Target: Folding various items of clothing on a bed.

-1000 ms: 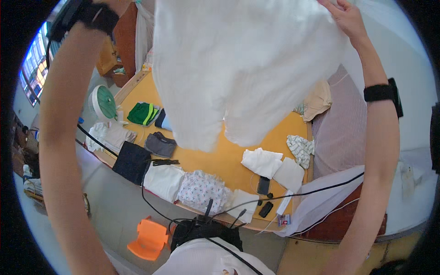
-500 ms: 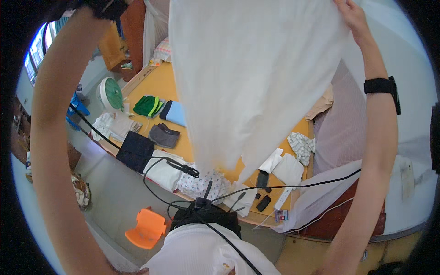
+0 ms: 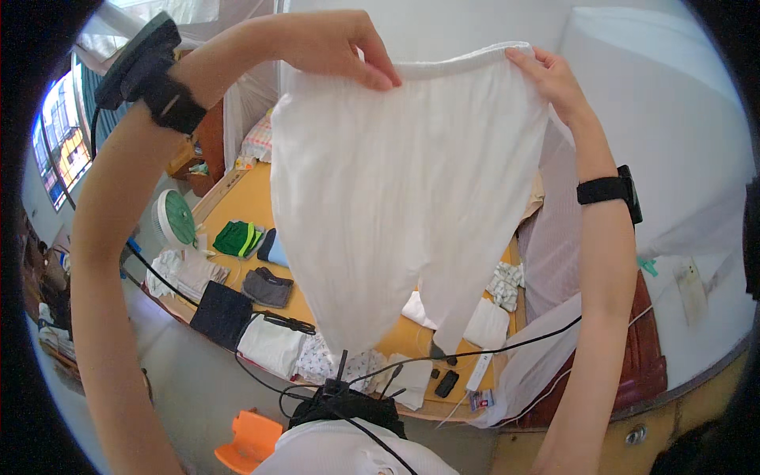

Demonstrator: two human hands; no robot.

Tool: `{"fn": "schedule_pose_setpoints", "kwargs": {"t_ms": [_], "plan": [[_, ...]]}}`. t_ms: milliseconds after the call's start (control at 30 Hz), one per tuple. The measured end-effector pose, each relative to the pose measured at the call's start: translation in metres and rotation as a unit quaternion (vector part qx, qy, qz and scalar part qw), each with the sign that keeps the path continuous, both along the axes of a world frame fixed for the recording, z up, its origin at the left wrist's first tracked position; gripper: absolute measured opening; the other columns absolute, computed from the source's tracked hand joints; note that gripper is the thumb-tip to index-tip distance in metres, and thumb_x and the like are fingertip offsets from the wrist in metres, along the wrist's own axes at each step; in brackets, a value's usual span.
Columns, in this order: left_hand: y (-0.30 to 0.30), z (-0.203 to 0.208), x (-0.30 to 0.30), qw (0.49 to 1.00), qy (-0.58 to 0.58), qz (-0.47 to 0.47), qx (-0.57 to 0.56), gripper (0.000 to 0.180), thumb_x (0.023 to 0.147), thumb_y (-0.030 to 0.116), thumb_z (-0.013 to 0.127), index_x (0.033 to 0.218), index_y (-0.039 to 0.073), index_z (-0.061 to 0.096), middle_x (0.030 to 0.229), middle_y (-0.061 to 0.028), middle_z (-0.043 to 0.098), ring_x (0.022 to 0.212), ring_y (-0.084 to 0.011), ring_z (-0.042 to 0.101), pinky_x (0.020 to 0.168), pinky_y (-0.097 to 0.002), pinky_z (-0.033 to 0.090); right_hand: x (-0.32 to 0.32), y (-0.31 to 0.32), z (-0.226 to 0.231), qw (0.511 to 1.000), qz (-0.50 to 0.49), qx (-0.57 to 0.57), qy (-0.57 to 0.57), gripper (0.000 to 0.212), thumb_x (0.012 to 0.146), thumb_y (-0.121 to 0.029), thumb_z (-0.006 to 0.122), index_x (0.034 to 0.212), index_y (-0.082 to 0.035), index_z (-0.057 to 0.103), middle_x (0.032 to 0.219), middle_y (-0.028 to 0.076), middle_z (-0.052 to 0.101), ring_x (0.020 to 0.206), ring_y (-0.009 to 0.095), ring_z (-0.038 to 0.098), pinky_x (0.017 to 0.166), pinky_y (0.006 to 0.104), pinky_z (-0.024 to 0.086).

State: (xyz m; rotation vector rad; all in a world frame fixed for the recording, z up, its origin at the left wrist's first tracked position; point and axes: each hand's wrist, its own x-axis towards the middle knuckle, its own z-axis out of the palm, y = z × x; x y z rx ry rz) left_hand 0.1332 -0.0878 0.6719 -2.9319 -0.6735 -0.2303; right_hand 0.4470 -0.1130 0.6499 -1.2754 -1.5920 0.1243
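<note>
White trousers (image 3: 396, 174) with an elastic waistband hang spread out in front of me, waist up and legs down over the bed. My left hand (image 3: 348, 51) pinches the waistband near its middle, thumb and fingers closed on the cloth. At the right end of the waistband, my right hand (image 3: 550, 79) grips the edge between thumb and fingers. Both arms are raised, and the trousers hide the middle of the bed.
Folded clothes lie on the yellow bed mat (image 3: 226, 198): a green piece (image 3: 237, 237), a grey piece (image 3: 267, 286) and white ones (image 3: 271, 340). A green fan (image 3: 176, 218) stands at left, an orange chair (image 3: 249, 443) below. Cables (image 3: 507, 348) cross before me.
The trousers have come down, so the waistband and both hands now show. My left hand has moved right, to the middle of the waistband.
</note>
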Motion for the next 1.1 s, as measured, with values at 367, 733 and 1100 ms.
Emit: {"fn": "schedule_pose_setpoints", "kwargs": {"t_ms": [367, 733, 1100], "plan": [[-0.002, 0.002, 0.008, 0.898, -0.051, -0.001, -0.437, 0.051, 0.062, 0.004, 0.064, 0.111, -0.002, 0.053, 0.091, -0.0049, 0.062, 0.079, -0.0114, 0.059, 0.073, -0.0271, 0.049, -0.002, -0.019, 0.007, 0.986, 0.143, -0.043, 0.078, 0.046, 0.072, -0.033, 0.069, 0.099, 0.002, 0.059, 0.09, 0.007, 0.062, 0.08, 0.016, 0.06, 0.073, 0.0281, 0.048], [0.012, 0.007, 0.04, 0.866, -0.145, -0.026, -0.478, 0.048, 0.063, 0.006, 0.06, 0.109, -0.005, 0.053, 0.093, -0.0097, 0.061, 0.078, -0.0157, 0.061, 0.074, -0.0292, 0.05, -0.055, -0.018, 0.006, 0.939, 0.273, -0.197, -0.067, 0.053, 0.073, -0.042, 0.064, 0.114, -0.01, 0.054, 0.094, 0.001, 0.057, 0.081, 0.011, 0.05, 0.064, 0.0234, 0.043], [0.02, 0.04, 0.03, 0.919, -0.097, -0.072, -0.375, 0.05, 0.068, 0.012, 0.065, 0.113, -0.002, 0.05, 0.095, -0.0116, 0.059, 0.081, -0.0154, 0.058, 0.07, -0.0265, 0.049, -0.071, 0.009, 0.012, 0.895, 0.369, -0.246, -0.051, 0.037, 0.07, -0.028, 0.071, 0.097, -0.007, 0.058, 0.08, -0.003, 0.057, 0.064, 0.004, 0.049, 0.054, 0.019, 0.04]]}}
